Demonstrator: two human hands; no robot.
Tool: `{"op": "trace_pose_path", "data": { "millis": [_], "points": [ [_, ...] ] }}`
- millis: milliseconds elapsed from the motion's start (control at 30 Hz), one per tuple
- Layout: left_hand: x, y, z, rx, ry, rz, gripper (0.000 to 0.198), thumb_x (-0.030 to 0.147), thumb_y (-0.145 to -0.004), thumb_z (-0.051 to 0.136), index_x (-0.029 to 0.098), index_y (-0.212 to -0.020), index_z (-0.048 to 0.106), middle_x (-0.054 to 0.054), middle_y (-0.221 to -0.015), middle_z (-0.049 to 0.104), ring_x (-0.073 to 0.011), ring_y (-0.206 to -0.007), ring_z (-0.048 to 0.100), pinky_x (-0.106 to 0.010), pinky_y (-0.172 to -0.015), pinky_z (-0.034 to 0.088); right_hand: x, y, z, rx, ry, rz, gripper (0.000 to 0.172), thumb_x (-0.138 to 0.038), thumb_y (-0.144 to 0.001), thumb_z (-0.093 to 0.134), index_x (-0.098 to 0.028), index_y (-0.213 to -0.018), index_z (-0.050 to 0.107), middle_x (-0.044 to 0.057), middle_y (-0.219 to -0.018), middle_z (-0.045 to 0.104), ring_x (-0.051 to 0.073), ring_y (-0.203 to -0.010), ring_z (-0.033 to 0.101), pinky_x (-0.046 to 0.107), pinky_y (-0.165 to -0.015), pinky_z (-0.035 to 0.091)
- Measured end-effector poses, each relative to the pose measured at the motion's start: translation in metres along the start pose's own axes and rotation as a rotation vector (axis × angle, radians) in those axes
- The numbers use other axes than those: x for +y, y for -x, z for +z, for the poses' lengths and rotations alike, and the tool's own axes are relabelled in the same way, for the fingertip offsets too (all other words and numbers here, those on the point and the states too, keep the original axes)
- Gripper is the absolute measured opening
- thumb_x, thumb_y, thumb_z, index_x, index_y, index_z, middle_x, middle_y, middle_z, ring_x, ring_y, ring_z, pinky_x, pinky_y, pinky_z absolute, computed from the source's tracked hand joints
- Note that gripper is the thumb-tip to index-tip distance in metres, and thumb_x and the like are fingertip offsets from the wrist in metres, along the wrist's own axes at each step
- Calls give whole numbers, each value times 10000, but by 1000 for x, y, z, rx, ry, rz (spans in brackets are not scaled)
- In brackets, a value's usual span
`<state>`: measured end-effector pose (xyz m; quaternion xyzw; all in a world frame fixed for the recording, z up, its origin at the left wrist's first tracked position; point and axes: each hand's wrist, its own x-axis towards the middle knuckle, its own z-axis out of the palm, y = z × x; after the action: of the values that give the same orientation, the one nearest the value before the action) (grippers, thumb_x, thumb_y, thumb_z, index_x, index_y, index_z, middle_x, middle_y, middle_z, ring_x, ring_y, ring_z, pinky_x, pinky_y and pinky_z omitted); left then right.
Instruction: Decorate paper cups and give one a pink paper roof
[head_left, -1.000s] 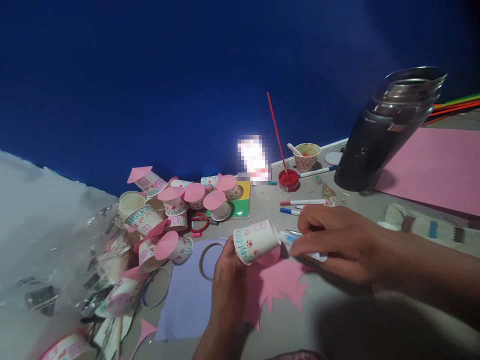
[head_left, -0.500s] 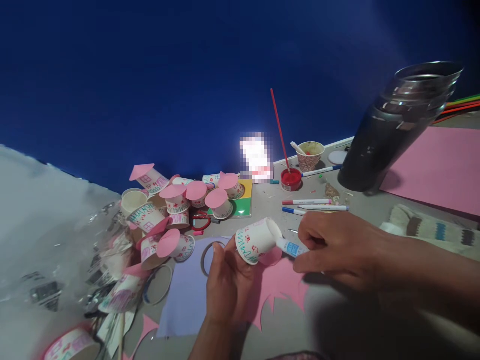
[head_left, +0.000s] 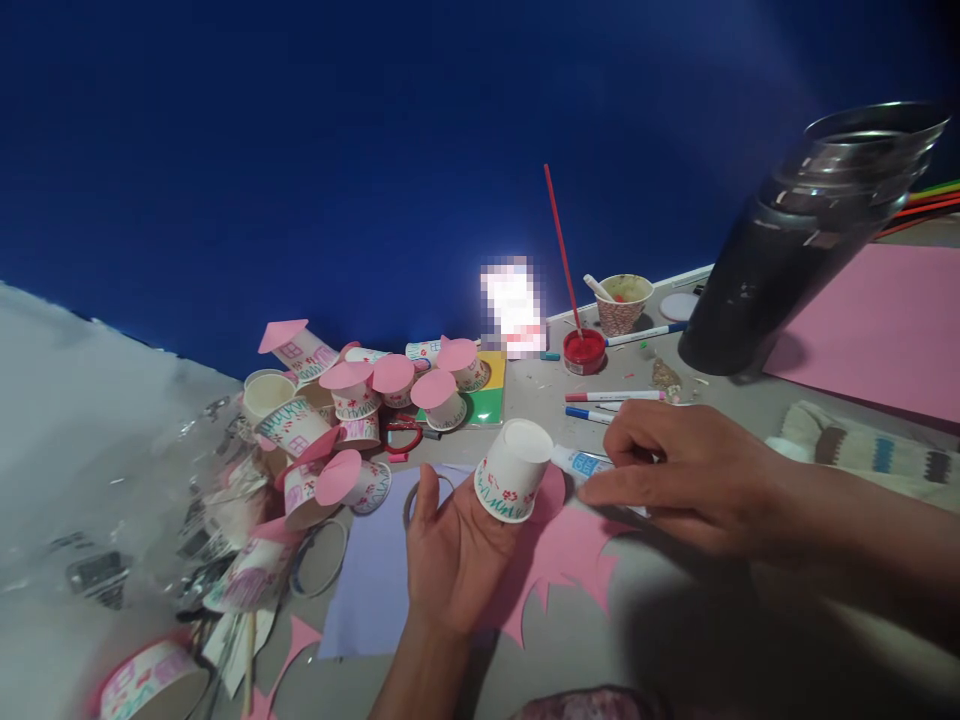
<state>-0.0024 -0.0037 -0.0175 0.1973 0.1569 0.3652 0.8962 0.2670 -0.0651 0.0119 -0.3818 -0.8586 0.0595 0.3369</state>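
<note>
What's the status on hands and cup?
Left hand open, supporting upside-down white cup. Right hand gripping glue stick; tip close to cup, contact unclear. Cut pink paper beneath, nothing visibly blocking.

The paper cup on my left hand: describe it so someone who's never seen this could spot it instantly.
Below the dark blue wall, find the left hand, palm up over the grey table. The paper cup rests on that hand, upside down and tilted. Unlike the pink-topped cups clustered to its left, its upturned white base is bare.
</note>
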Motion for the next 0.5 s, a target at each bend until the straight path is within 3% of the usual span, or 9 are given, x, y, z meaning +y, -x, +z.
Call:
{"op": "trace_pose_path", "data": {
  "millis": [100,267,367,500],
  "points": [
    [-1,1,3,21,-27,36,777,575,-1068,318,3,-1591,358,-277,-1404,652,-314,-1339,640,-472,-1204,407,-2,-1,1,-11,-17,9,315,-113,-882,608,-276,-1105,760,12,-847,501,155,-708,418,300,-614,266],
    [-12,4,12,248,-114,142,523,475,-1046,480,77,-1276,730,-198,-1301,747,-278,-1261,692,-365,-1127,496,-8,-4,4,16,-28,25,326,-98,-884,596,-299,-1072,772,10,-832,541,148,-699,449,287,-597,273],
    [-20,5,16,313,-233,205,492,541,-920,682,122,-1150,798,-162,-1194,796,-299,-1160,737,-364,-1057,553,-8,-6,3,114,-72,36,303,-91,-915,589,-274,-1083,761,15,-842,612,145,-722,532,273,-611,354],
    [-23,6,17,274,-339,219,507,584,-829,767,155,-1095,823,-135,-1098,820,-320,-1076,756,-375,-951,601,-7,-8,-3,294,-159,165,160,-189,-969,649,-202,-1114,717,55,-898,729,164,-776,650,287,-674,498]
  ]
}}
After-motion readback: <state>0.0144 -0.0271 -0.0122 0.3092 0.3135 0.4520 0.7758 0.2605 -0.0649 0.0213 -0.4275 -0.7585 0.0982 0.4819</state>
